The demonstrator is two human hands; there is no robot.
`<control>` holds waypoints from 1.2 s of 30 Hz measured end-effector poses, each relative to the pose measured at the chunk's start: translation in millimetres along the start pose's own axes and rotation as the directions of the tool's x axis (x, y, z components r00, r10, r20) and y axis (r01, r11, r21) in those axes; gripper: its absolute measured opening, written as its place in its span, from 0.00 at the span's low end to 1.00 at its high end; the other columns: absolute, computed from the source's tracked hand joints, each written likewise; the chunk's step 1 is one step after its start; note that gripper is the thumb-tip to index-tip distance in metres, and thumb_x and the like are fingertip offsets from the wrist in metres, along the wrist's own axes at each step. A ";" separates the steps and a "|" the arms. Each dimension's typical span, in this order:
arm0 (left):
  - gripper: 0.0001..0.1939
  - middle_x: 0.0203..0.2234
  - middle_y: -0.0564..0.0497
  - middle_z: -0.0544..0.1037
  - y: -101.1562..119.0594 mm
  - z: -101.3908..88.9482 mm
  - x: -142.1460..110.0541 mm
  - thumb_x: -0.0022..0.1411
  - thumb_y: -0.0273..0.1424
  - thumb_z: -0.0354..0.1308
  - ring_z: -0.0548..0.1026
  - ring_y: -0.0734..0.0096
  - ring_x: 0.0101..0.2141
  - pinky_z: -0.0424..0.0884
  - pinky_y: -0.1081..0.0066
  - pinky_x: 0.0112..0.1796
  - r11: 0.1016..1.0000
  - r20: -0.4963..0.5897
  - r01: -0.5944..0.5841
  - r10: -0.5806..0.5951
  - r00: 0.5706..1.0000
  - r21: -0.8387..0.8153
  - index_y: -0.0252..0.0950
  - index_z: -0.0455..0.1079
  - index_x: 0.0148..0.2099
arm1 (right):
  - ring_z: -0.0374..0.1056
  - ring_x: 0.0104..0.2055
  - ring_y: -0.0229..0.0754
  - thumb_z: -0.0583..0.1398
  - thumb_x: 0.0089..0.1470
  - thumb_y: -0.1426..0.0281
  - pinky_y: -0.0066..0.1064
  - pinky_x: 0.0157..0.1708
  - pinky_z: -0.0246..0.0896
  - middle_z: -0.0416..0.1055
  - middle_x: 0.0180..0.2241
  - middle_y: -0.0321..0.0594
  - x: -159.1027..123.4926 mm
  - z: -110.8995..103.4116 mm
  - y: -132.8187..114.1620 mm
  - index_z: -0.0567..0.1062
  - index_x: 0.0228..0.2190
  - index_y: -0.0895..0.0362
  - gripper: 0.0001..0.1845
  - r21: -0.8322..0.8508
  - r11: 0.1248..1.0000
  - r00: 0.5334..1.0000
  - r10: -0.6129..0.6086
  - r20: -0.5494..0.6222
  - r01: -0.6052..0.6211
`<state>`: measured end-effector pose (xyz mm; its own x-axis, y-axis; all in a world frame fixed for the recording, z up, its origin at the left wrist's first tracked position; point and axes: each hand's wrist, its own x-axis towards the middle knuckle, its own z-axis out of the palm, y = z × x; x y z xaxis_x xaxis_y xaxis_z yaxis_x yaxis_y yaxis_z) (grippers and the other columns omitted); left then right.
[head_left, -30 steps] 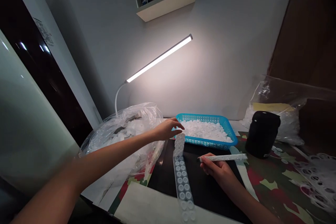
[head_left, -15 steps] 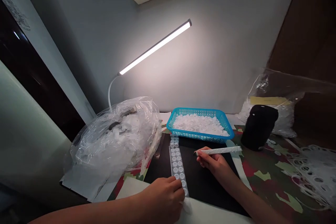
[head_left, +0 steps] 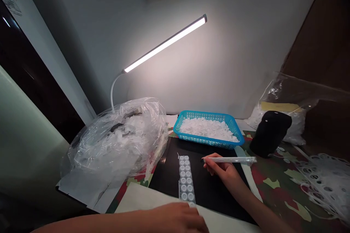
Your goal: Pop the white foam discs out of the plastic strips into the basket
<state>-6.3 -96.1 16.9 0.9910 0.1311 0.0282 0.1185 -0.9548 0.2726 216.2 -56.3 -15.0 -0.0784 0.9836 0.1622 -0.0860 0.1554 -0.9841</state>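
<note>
A strip of paired white round pieces [head_left: 186, 180] lies lengthwise on a black mat [head_left: 210, 185]. My left hand [head_left: 186, 220] is closed over the strip's near end at the bottom edge of the view; its fingertips are hidden. In my right hand [head_left: 217, 165] is a slim white pen-like stick [head_left: 235, 160], pinched near its dark tip. That tip is held above the mat, to the right of the strip and apart from it. Beyond the mat stands a blue plastic basket [head_left: 207, 142] holding many small white pieces [head_left: 206, 127].
A clear plastic bag [head_left: 123, 134] of white material sits at left, under a lit lamp [head_left: 166, 43]. At right are a black cylindrical object [head_left: 269, 134], another filled bag [head_left: 296, 127] and a pile of white ring-shaped pieces [head_left: 325, 182].
My left hand has moved down toward me, and the strip has slid nearer with it, its far end coming away from the basket. My right hand stays almost in place.
</note>
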 end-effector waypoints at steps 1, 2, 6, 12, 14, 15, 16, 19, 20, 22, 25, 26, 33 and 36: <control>0.09 0.47 0.49 0.75 -3.6 -5.7 -0.4 0.65 0.29 0.53 0.74 0.70 0.42 0.68 0.74 0.46 1.000 -0.053 0.019 -0.019 0.998 -0.011 0.36 0.68 0.47 | 0.60 0.27 0.37 0.63 0.51 0.53 0.29 0.28 0.57 0.69 0.27 0.37 0.1 0.5 -0.1 0.78 0.30 0.56 0.18 -0.037 0.999 1.000 -0.013 0.008 0.013; 0.13 0.51 0.47 0.73 -8.5 -10.5 -0.3 0.65 0.30 0.53 0.72 0.67 0.47 0.66 0.71 0.50 0.998 -0.096 0.059 -0.060 0.994 -0.015 0.36 0.67 0.51 | 0.61 0.28 0.38 0.63 0.52 0.54 0.29 0.29 0.58 0.70 0.28 0.37 1.1 1.1 -0.4 0.78 0.31 0.55 0.17 -0.074 0.997 1.000 -0.023 0.021 0.025; 0.28 0.59 0.41 0.64 -35.6 -15.7 6.6 0.63 0.41 0.54 0.64 0.59 0.58 0.55 0.63 0.60 0.996 -0.174 0.078 -0.084 0.981 -0.042 0.32 0.61 0.61 | 0.67 0.37 0.43 0.62 0.55 0.56 0.31 0.39 0.61 0.74 0.34 0.38 16.9 5.5 -2.5 0.79 0.34 0.53 0.14 -0.191 0.979 0.991 -0.055 0.122 0.078; 0.35 0.65 0.46 0.54 -62.2 -13.2 15.0 0.64 0.44 0.52 0.48 0.56 0.65 0.37 0.53 0.64 0.990 -0.105 -0.030 0.016 0.994 -0.139 0.38 0.49 0.68 | 0.70 0.39 0.44 0.56 0.60 0.57 0.32 0.40 0.64 0.74 0.37 0.40 46.3 13.7 -4.4 0.78 0.36 0.55 0.17 -0.292 0.948 0.950 -0.031 0.311 0.126; 0.34 0.66 0.46 0.52 -65.4 -15.4 13.3 0.65 0.41 0.50 0.49 0.55 0.65 0.38 0.51 0.63 0.984 -0.074 -0.040 0.028 0.997 -0.176 0.40 0.46 0.69 | 0.70 0.40 0.43 0.56 0.61 0.57 0.32 0.40 0.64 0.74 0.38 0.41 49.0 14.0 -4.3 0.78 0.37 0.56 0.17 -0.314 0.941 0.939 -0.012 0.344 0.127; 0.33 0.66 0.46 0.51 -66.6 -16.7 12.2 0.66 0.39 0.49 0.49 0.55 0.65 0.37 0.51 0.63 0.979 -0.060 -0.049 0.038 0.997 -0.196 0.40 0.45 0.69 | 0.70 0.40 0.43 0.55 0.62 0.58 0.32 0.40 0.64 0.74 0.38 0.41 49.3 13.6 -4.3 0.78 0.37 0.56 0.17 -0.325 0.937 0.936 -0.006 0.351 0.128; 0.32 0.66 0.46 0.50 -67.7 -17.8 11.1 0.67 0.37 0.48 0.50 0.55 0.65 0.36 0.51 0.63 0.975 -0.048 -0.055 0.046 0.998 -0.215 0.40 0.45 0.69 | 0.70 0.40 0.44 0.55 0.62 0.58 0.33 0.41 0.64 0.74 0.38 0.41 49.1 13.0 -4.1 0.77 0.37 0.56 0.16 -0.337 0.933 0.934 -0.002 0.356 0.131; 0.31 0.67 0.45 0.49 -70.8 -18.8 9.9 0.67 0.34 0.47 0.50 0.55 0.65 0.33 0.52 0.63 0.966 -0.034 -0.062 0.055 0.998 -0.252 0.39 0.43 0.70 | 0.70 0.42 0.44 0.54 0.63 0.60 0.34 0.42 0.64 0.74 0.39 0.42 47.5 11.4 -3.7 0.76 0.36 0.57 0.16 -0.384 0.910 0.931 -0.004 0.365 0.154; 0.32 0.67 0.45 0.49 -71.8 -18.2 10.0 0.67 0.34 0.47 0.49 0.55 0.65 0.33 0.52 0.63 0.964 -0.031 -0.060 0.054 0.998 -0.257 0.39 0.43 0.70 | 0.71 0.42 0.44 0.54 0.64 0.61 0.34 0.43 0.65 0.74 0.40 0.43 47.0 11.2 -3.6 0.76 0.36 0.57 0.16 -0.400 0.901 0.929 -0.008 0.371 0.168; 0.32 0.67 0.44 0.49 -73.8 -15.7 10.6 0.67 0.34 0.48 0.49 0.54 0.65 0.33 0.53 0.63 0.963 -0.027 -0.058 0.053 0.998 -0.261 0.38 0.43 0.70 | 0.71 0.43 0.44 0.53 0.64 0.62 0.35 0.44 0.65 0.74 0.41 0.43 46.4 11.4 -3.8 0.76 0.36 0.56 0.14 -0.425 0.885 0.924 -0.016 0.383 0.191; 0.32 0.66 0.44 0.50 -76.2 -10.2 11.0 0.67 0.35 0.48 0.50 0.55 0.65 0.33 0.54 0.63 0.964 -0.052 -0.073 0.062 0.997 -0.254 0.37 0.44 0.69 | 0.71 0.46 0.44 0.54 0.64 0.64 0.35 0.46 0.66 0.74 0.43 0.44 46.5 11.9 -4.6 0.76 0.37 0.56 0.13 -0.458 0.864 0.921 -0.015 0.389 0.208; 0.32 0.66 0.44 0.50 -76.7 -8.4 11.0 0.67 0.36 0.48 0.50 0.55 0.65 0.33 0.54 0.63 0.965 -0.067 -0.076 0.062 0.996 -0.249 0.37 0.45 0.69 | 0.71 0.46 0.44 0.54 0.64 0.64 0.34 0.46 0.66 0.74 0.43 0.44 46.5 11.8 -4.7 0.76 0.37 0.55 0.13 -0.469 0.858 0.920 -0.013 0.392 0.212; 0.29 0.65 0.46 0.55 -75.4 -5.7 10.5 0.68 0.36 0.46 0.53 0.56 0.64 0.35 0.55 0.64 0.967 -0.100 -0.056 0.032 0.994 -0.249 0.38 0.47 0.69 | 0.70 0.48 0.41 0.53 0.65 0.67 0.32 0.48 0.66 0.75 0.45 0.41 45.9 9.0 -0.4 0.77 0.39 0.53 0.12 -0.527 0.794 0.894 -0.044 0.446 0.302; 0.29 0.65 0.45 0.55 -74.4 -6.6 10.6 0.68 0.37 0.46 0.54 0.55 0.64 0.38 0.54 0.63 0.970 -0.104 -0.055 0.031 0.994 -0.238 0.38 0.48 0.68 | 0.68 0.51 0.41 0.52 0.66 0.69 0.33 0.50 0.67 0.74 0.47 0.40 46.1 6.9 1.2 0.76 0.44 0.53 0.13 -0.546 0.706 0.836 -0.118 0.536 0.450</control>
<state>-5.0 -21.9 3.2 0.9822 0.1286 0.1368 0.0453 -0.8694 0.4920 205.6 -11.4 -8.2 -0.5881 0.7547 0.2907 0.4462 0.6026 -0.6617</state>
